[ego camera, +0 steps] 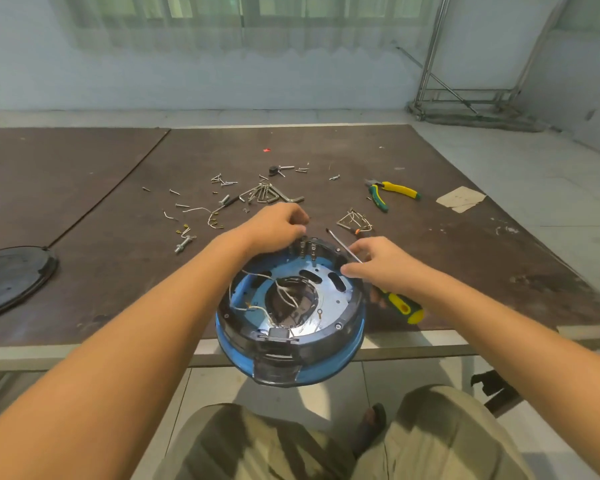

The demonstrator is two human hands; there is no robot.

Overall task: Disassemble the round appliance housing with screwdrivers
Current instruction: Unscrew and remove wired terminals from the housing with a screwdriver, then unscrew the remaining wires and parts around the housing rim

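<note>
Fingers (299, 220) at far rim of housing (329, 358)

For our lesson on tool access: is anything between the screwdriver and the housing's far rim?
Nothing visible. The right hand's screwdriver crosses over the housing's far rim; the left hand grips that rim beside the tip. Loose wires lie further in.

The round plastic appliance housing (231, 355) has a blue outer wall, a black inner rim and a silvery plate. The steel-shafted screwdriver (400, 306) and the pliers (399, 189) near the dark brown table's (84, 202) right edge have yellow-and-green handles; the round lid (11, 278) at its left edge is black.
</note>
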